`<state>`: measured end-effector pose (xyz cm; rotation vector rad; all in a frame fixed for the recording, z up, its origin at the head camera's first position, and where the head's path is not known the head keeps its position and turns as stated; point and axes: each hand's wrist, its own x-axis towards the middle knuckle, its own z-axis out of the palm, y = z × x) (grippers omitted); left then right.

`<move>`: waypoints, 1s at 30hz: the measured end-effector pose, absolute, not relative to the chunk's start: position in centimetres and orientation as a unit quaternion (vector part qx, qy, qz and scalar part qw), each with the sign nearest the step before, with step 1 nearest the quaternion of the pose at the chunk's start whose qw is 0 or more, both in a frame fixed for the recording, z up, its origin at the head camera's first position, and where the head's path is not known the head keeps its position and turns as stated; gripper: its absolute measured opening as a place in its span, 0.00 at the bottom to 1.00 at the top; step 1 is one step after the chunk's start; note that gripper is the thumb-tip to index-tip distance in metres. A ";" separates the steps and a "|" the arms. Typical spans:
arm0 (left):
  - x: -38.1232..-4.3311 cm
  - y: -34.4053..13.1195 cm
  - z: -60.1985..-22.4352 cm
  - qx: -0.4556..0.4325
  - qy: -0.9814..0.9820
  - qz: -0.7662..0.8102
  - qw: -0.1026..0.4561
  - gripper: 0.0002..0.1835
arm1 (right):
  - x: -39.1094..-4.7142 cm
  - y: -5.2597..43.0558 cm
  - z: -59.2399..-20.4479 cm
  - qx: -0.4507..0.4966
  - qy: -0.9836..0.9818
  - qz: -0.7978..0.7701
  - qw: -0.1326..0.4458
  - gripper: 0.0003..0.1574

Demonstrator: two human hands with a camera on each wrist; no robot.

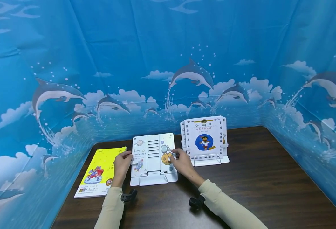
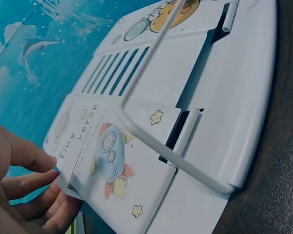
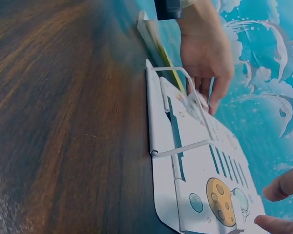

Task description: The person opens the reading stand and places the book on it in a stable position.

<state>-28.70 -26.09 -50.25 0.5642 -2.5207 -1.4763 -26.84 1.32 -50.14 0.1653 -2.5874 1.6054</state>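
A white book stand (image 1: 153,162), printed with "Tiny universe", a rocket and an astronaut on a yellow moon, leans back on the table with a wire page holder (image 2: 151,139) across its front. My left hand (image 1: 122,165) pinches the small white clip at the stand's left edge. At the right edge is my right hand (image 1: 182,162), its fingertips close to the astronaut print. In the right wrist view, a gap shows between the thumb and finger (image 3: 283,186) beside the stand; whether they touch it I cannot tell.
A yellow-covered book (image 1: 99,170) lies on the dark wooden table (image 1: 259,178), left of the stand. To the right, a second white stand (image 1: 225,159) holds a white picture book (image 1: 203,135). A blue dolphin-print curtain (image 1: 145,57) surrounds the table's back and sides.
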 end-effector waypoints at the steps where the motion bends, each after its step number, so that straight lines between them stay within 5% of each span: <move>1: -28.7 -26.1 -50.2 0.186 -0.842 -0.499 0.085 0.25 | -26.8 1.4 -50.1 0.053 -0.845 0.530 0.049 0.23; 30: -26.9 -26.2 -47.3 0.123 -0.786 -0.579 0.179 0.23 | -28.0 2.3 -46.0 0.130 -0.813 0.553 0.131 0.13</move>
